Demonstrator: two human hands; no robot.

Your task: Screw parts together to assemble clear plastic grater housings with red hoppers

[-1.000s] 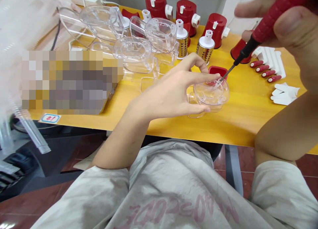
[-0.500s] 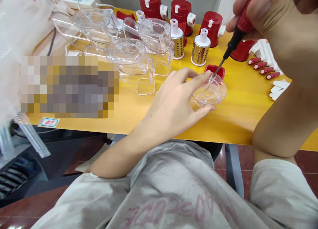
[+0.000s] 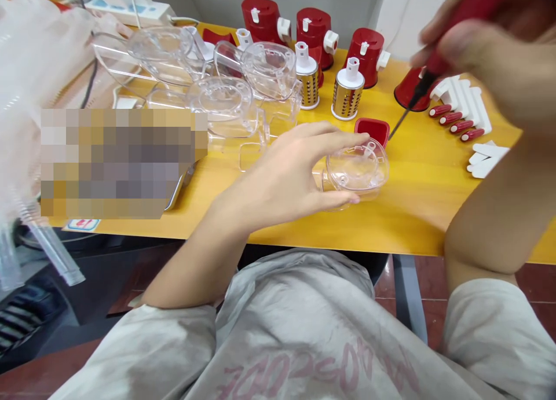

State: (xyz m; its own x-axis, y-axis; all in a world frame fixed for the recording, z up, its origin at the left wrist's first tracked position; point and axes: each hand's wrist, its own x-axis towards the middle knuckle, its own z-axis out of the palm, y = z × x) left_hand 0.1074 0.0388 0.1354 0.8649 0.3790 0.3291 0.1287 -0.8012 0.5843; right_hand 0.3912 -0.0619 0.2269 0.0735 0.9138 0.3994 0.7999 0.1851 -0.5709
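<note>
My left hand (image 3: 282, 177) grips a clear plastic housing (image 3: 357, 167) on the yellow table, thumb on its near side and fingers along its far side. Its rounded end, with small screw posts inside, faces up. Wrapped in my right hand (image 3: 495, 58) is a screwdriver (image 3: 422, 90) with a red handle and black collar. That hand is raised and blurred; the screwdriver's tip is apart from the housing, to its upper right. Just behind the housing lies a small red square dish (image 3: 374, 129), its contents partly hidden.
More clear housings (image 3: 221, 102) stand to the left. Behind are metal grater drums (image 3: 347, 96) and red bases (image 3: 365, 55). White crank handles with red knobs (image 3: 471, 107) and white strips (image 3: 484, 160) lie right. A plastic bag (image 3: 39, 70) and power strip (image 3: 130, 11) are at far left.
The screwdriver has come out of the housing and lifted up and to the right with my right hand. The housing and my left hand have shifted slightly left and nearer me.
</note>
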